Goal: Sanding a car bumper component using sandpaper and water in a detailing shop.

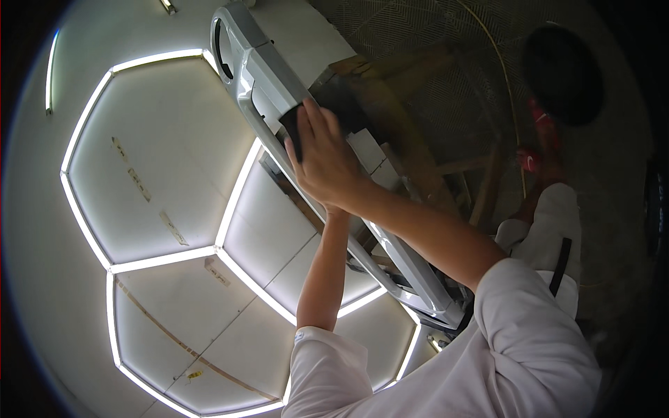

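A long silver-grey vehicle bumper [275, 73] runs slantwise from the upper middle toward the lower right. My right hand [322, 150] lies over its upper half, fingers stretched forward and bent around a dark, flat-looking piece [291, 132] against the bumper. What that piece is does not show clearly. My left hand [335, 207] reaches up beneath the right one; only its wrist area shows, and the right hand covers its fingers. The two wrists cross close together.
Bright hexagonal light tubes [233, 198] cover the pale wall on the left. Behind the bumper stands a wooden frame [488, 184]. A yellow hose [503, 66] crosses the dark patterned floor, near a round black object [563, 75]. Legs in light shorts [557, 233] and red shoes [529, 159] show at right.
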`<state>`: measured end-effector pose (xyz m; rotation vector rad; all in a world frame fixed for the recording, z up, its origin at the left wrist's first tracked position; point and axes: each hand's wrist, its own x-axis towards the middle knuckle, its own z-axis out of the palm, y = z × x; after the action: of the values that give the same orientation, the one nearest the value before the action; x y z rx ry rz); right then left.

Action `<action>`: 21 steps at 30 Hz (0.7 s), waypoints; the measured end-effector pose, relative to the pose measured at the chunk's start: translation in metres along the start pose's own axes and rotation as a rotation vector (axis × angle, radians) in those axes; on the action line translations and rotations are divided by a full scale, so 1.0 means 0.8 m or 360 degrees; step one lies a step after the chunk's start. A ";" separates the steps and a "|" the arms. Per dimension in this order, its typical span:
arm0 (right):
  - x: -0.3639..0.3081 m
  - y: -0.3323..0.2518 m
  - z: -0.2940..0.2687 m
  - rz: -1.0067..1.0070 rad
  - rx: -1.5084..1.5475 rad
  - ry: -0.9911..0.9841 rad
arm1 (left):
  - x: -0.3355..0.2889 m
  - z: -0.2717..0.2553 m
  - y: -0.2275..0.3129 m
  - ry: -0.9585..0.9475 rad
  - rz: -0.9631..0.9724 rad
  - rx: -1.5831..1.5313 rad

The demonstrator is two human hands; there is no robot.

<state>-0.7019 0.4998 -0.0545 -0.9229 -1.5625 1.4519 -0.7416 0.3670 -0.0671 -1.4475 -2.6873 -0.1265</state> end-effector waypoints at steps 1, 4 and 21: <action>-0.006 0.033 -0.014 0.0027 -0.0103 0.0001 | 0.015 0.030 0.068 -0.0006 -0.0180 -0.0165; 0.045 0.015 -0.016 -0.0145 -0.0273 -0.0055 | -0.001 0.006 -0.004 -0.0095 0.0034 -0.0042; -0.043 0.012 -0.052 0.0092 0.0025 -0.0066 | 0.020 0.017 0.025 -0.0137 -0.0588 -0.1583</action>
<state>-0.6497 0.4871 -0.0658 -0.9410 -1.5636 1.5305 -0.7342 0.3922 -0.0780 -1.0205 -3.0497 -1.6333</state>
